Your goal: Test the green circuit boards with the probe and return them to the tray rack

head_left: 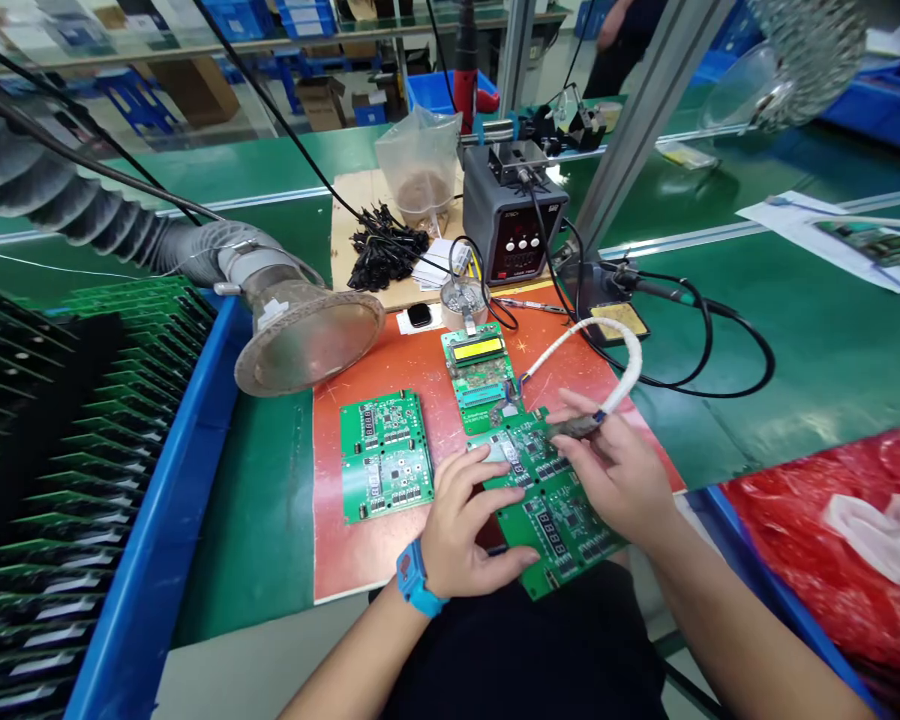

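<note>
My left hand (469,525) grips the left edge of a green circuit board panel (559,500), with its fingers spread over the top face and the thumb near the lower edge. In my right hand (619,465) is a dark probe connector (579,427) on a white sleeved cable (630,365), pressed to the panel's upper part. The cable leads to a green programmer board (480,375) with a lit yellow display, just beyond the panel. Another pair of joined boards (388,457) lies on the orange mat (330,540) to the left.
A fume extraction hood (307,340) hangs at the left above a blue bin (142,560) of upright boards. A soldering station (514,225), black parts (386,247) and a plastic bag (420,165) stand behind. Red plastic bags (832,520) lie at the right.
</note>
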Demonstrator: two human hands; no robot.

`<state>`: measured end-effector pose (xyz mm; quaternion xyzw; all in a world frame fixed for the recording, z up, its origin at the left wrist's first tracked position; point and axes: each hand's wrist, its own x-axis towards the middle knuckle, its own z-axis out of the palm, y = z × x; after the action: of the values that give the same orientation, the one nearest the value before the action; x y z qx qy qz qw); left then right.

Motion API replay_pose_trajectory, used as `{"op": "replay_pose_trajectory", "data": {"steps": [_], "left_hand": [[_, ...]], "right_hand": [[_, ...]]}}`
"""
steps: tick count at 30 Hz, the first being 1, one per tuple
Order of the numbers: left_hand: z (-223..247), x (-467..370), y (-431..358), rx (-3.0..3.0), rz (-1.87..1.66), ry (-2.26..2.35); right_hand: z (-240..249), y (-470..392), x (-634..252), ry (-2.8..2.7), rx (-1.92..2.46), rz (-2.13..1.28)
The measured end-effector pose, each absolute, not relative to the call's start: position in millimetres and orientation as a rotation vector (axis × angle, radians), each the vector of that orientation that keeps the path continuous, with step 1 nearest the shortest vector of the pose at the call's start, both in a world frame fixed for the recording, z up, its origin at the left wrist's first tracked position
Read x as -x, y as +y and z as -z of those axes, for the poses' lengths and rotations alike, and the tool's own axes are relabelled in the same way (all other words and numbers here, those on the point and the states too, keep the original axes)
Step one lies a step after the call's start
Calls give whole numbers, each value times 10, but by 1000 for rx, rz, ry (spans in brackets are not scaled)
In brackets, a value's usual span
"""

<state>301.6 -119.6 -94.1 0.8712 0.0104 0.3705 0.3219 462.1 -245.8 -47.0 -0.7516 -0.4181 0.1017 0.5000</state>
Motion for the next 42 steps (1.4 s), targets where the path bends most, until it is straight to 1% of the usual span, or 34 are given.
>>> {"op": "replay_pose_trajectory", "data": {"steps": [3, 7, 19, 31, 37, 42], "left_hand": [[948, -3012, -1188, -2293, -956, 24], [966, -3016, -1180, -2289, -943, 16], [906, -3025, -1197, -2338, -950, 78], [888, -3033, -1216, -2367, -960, 138], [864, -3033, -1226, -2369, -940, 163], [777, -3035, -1254, -2374, -854, 354]], "right_hand": [[398, -2690, -4547, -942, 1771, -332], [296, -2951, -4446, -991, 1833, -471], [291, -2956, -4435, -1251, 1974, -243], [372, -2916, -4406, -1297, 1989, -104], [394, -2979, -4414, -1278, 2027, -170], [393, -3005, -4417, -1242, 2030, -222]]}}
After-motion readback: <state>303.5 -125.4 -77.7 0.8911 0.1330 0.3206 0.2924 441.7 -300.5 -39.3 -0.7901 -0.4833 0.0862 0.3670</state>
